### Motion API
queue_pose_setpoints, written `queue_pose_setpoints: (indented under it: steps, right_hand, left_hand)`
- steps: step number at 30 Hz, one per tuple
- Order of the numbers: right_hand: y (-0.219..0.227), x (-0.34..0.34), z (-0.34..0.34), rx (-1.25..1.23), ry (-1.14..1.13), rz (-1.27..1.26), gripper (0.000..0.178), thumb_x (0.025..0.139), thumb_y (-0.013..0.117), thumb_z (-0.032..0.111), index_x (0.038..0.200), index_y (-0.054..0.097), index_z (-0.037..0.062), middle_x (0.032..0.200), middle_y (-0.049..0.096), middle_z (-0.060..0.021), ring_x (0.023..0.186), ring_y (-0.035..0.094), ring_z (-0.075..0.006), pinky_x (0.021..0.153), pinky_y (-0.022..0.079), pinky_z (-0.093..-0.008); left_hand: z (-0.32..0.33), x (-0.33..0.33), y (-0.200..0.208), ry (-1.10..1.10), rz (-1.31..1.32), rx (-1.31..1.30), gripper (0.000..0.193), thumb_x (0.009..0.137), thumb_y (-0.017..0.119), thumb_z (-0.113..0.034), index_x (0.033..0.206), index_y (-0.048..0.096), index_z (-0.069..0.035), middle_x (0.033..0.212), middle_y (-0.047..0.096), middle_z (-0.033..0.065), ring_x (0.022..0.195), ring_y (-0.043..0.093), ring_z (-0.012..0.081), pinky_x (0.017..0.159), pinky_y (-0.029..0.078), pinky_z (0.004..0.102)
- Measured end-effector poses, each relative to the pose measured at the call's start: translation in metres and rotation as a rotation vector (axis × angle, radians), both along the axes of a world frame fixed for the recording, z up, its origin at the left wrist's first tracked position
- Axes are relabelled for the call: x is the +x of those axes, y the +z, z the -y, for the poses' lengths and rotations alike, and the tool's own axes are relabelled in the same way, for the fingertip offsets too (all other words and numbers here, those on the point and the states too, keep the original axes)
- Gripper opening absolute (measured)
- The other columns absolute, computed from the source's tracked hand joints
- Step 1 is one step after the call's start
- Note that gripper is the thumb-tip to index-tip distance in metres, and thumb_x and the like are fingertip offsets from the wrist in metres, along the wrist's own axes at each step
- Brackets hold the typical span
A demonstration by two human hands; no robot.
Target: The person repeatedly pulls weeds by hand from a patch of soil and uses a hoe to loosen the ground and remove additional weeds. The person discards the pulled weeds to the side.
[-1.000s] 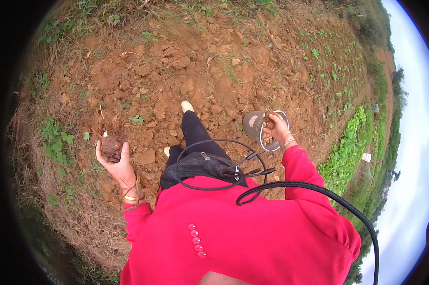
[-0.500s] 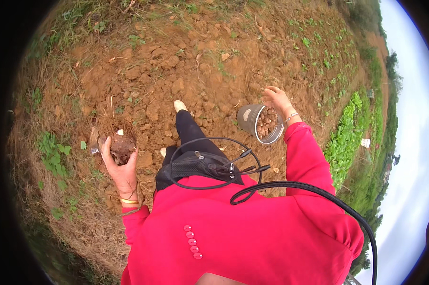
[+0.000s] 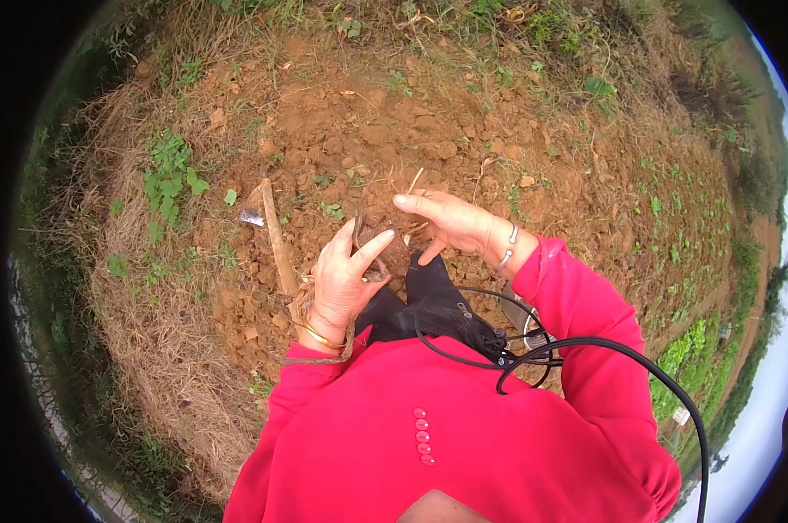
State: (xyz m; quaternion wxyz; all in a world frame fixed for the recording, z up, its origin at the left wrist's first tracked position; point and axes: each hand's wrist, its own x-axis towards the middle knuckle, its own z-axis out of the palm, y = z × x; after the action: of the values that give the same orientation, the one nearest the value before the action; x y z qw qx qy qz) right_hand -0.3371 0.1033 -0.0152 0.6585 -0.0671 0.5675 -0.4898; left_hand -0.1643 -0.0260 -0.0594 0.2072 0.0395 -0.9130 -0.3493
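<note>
My left hand (image 3: 340,279) is closed around a dark brown, soil-covered root clump (image 3: 392,253) with hairy fibres, held up in front of my legs. It looks like a taro corm, though the kind is not certain. On the clump's right side is my right hand (image 3: 463,225), its thumb and fingers spread apart. Whether those fingertips touch the clump cannot be made out. A pale stalk (image 3: 416,180) shows just beyond them. The metal bucket (image 3: 518,315) is mostly hidden behind my right sleeve and a black cable.
A hoe with a wooden handle (image 3: 278,240) and shiny blade (image 3: 252,217) lies on the cloddy soil (image 3: 385,122) at left. Green leafy weeds (image 3: 169,174) grow beyond it. Dry grass (image 3: 167,375) covers the lower left. Rows of green plants (image 3: 686,357) stand at right.
My right hand has left the bucket of small brown corms and come across to the clump. My left hand has carried the clump toward the middle. The view has turned left.
</note>
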Motion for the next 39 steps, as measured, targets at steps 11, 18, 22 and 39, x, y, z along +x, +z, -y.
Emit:
queue_pose_setpoints:
  steps: [11,18,22,39]
  right_hand:
    - [-0.014,0.004,0.004,-0.341,0.199,-0.666,0.068,0.080,0.067,0.036,0.133,0.039,0.0056,0.120,0.054,-0.0120,0.108,0.052,-0.0201,0.094,0.042,-0.0333]
    - [-0.014,0.014,0.033,-0.375,0.382,-0.918,0.071,0.076,0.068,0.044,0.129,0.043,0.0028,0.115,0.057,-0.0187,0.109,0.054,-0.0292,0.093,0.042,-0.0365]
    - [-0.019,0.017,0.053,-0.299,0.361,-0.995,0.066,0.080,0.060,0.046,0.122,0.045,-0.0029,0.106,0.059,-0.0251,0.103,0.056,-0.0365,0.088,0.044,-0.0384]
    - [0.012,0.054,0.102,-0.015,0.766,-1.505,0.085,0.071,0.064,0.057,0.129,0.038,-0.0001,0.095,0.061,-0.0220,0.082,0.063,-0.0342,0.072,0.051,-0.0420]
  left_hand:
    - [0.004,0.010,0.003,0.160,0.329,0.487,0.086,0.061,0.081,-0.038,0.126,0.040,0.000,0.119,0.052,0.0198,0.112,0.052,0.0342,0.095,0.042,0.0380]
    - [0.006,0.017,-0.027,0.077,0.186,1.190,0.077,0.064,0.082,-0.027,0.122,0.042,0.002,0.106,0.061,0.0096,0.097,0.058,0.0172,0.087,0.046,0.0319]
    - [0.006,0.014,-0.016,0.058,0.054,1.309,0.070,0.067,0.080,-0.023,0.121,0.043,0.001,0.109,0.058,0.0078,0.101,0.055,0.0152,0.090,0.043,0.0311]
    - [0.021,0.022,-0.005,0.598,0.461,0.548,0.066,0.067,0.077,-0.038,0.109,0.043,0.000,0.092,0.064,0.0192,0.086,0.063,0.0363,0.070,0.051,0.0393]
